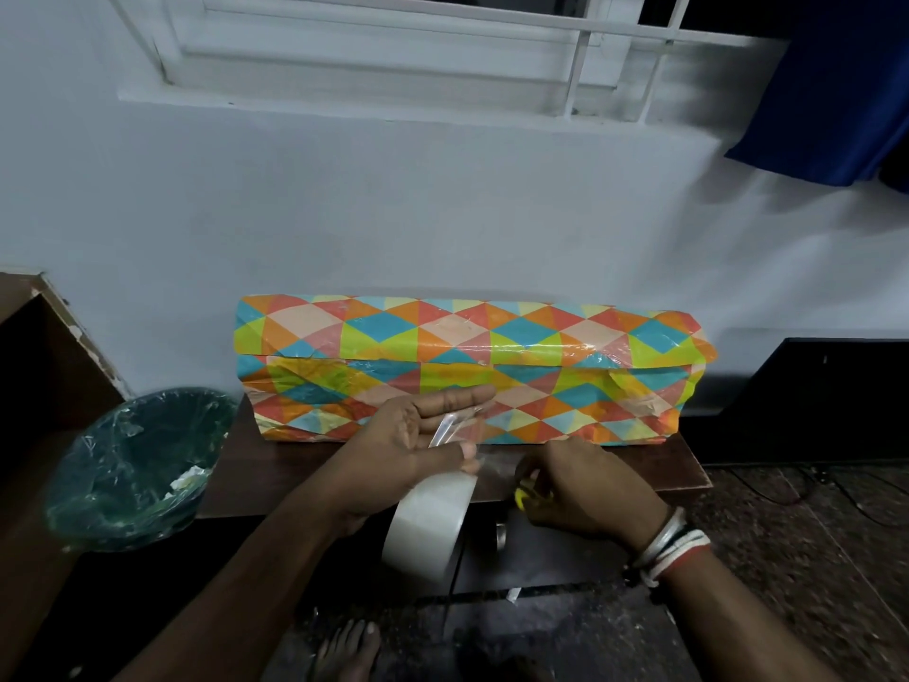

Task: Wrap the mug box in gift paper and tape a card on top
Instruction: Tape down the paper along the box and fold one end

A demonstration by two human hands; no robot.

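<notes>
Left hand (418, 450) holds the tape roll (428, 526) nearest the viewer. Its thumb pins a drawn-out strip (450, 428) across straight fingers (462, 398). The mug box (467, 347) lies lengthwise on the dark table (295, 479), against the wall (344, 214). It is fully covered in gift paper (615, 337) of orange, teal, lime and red triangles, with a horizontal seam, glossy tape patches and creased ends. Right hand (590, 484) grips a yellow-handled tool (529, 497), mostly hidden.
</notes>
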